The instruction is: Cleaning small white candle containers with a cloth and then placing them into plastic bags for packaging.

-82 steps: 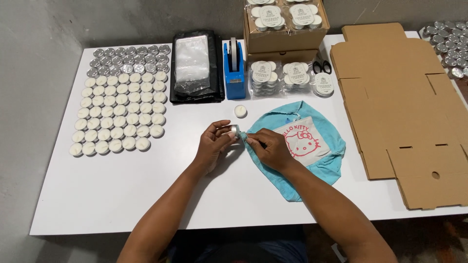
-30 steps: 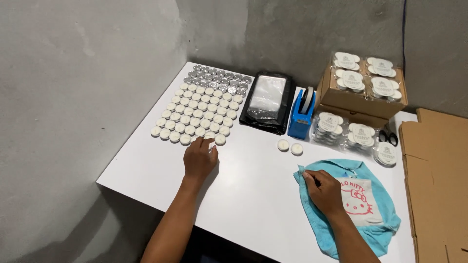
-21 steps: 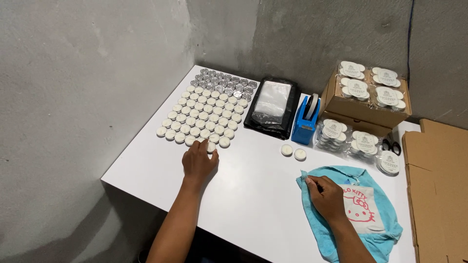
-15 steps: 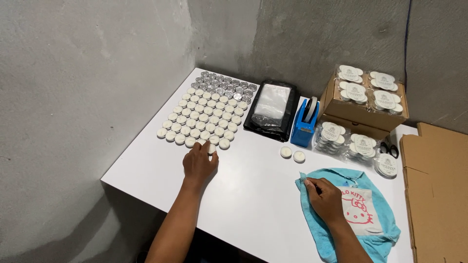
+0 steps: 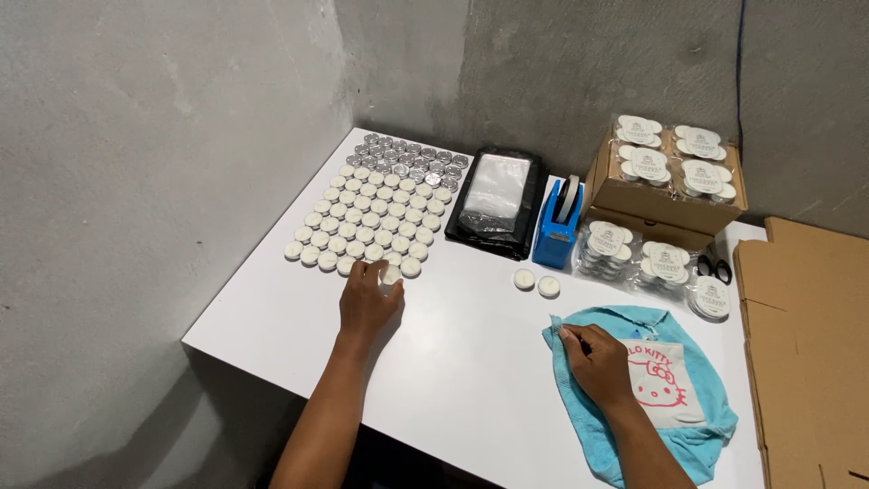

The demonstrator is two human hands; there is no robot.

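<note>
left hand [image 5: 367, 303] on candles [image 5: 367, 217], right hand [image 5: 597, 362] on cloth [image 5: 697, 426]

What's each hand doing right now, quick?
Left hand: fingers closing on a white tealight at the grid's edge.
Right hand: resting on the blue cloth, pinching its edge.

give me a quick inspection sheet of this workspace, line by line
surface: white table set in a corner, bare in front
job's things: grid of white tealights with silver cups behind; two loose tealights mid-table; blue cloth
clutter: black bag of clear sleeves, blue tape dispenser, cardboard box topped with packed candle sets, scissors, flat cardboard
hands: left hand fingertips at a tealight on the grid's near edge; right hand resting on the cloth, pinching something small
cables: one thin blue cable down the wall
surroundings: grey concrete walls
</note>
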